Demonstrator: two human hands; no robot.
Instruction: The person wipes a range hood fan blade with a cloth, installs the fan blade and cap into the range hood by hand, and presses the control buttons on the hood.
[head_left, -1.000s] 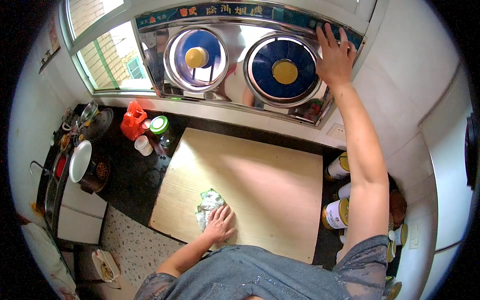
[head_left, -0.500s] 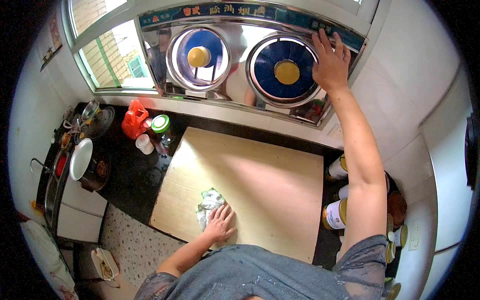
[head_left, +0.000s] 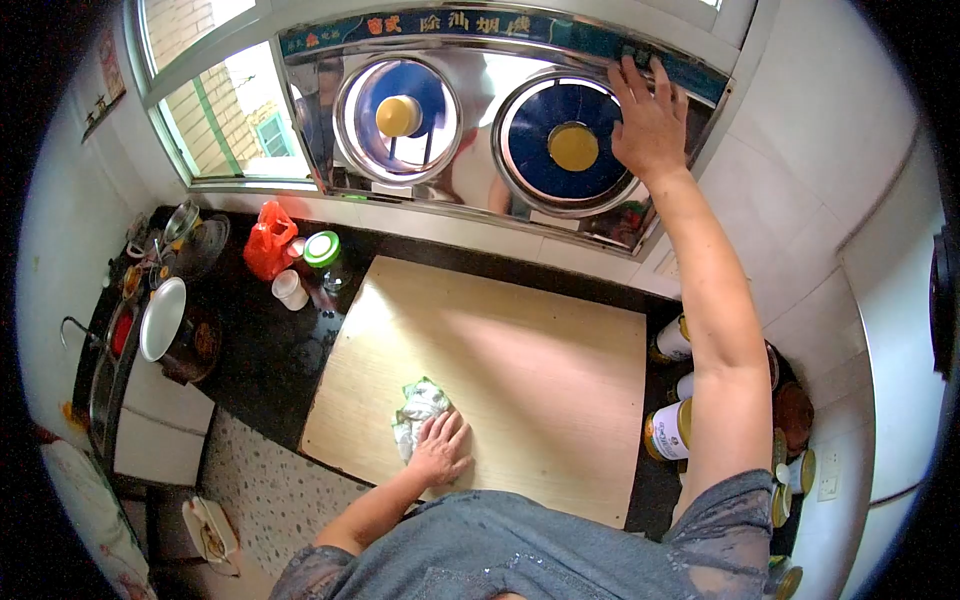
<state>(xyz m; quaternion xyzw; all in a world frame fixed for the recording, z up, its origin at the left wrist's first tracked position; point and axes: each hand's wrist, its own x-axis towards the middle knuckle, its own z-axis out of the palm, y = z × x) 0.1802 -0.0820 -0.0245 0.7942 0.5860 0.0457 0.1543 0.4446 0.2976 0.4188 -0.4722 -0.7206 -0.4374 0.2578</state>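
My left hand (head_left: 440, 452) lies on the pale wooden board (head_left: 520, 350), fingers spread, beside a crumpled white cloth with green edging (head_left: 418, 412). Its fingertips touch the cloth's right edge. Raised high, my right hand (head_left: 652, 120) has its fingers apart against the upper right of the shiny metal range hood (head_left: 470, 160). Nothing shows in this hand, and it partly covers the rim of the hood's right round opening (head_left: 560, 145). A yellow cap (head_left: 398, 116) sits inside the left opening.
On the black counter (head_left: 265, 345) stand a red plastic bag (head_left: 270, 240), a green-lidded jar (head_left: 322, 250), a white cup (head_left: 289, 290) and a dark pot (head_left: 195, 345). Several cans, one of them a white can (head_left: 668, 430), line the board's right side. An open window (head_left: 235, 125) is at upper left.
My right hand has shifted slightly left along the top of the range hood. The left hand and the cloth stay where they were.
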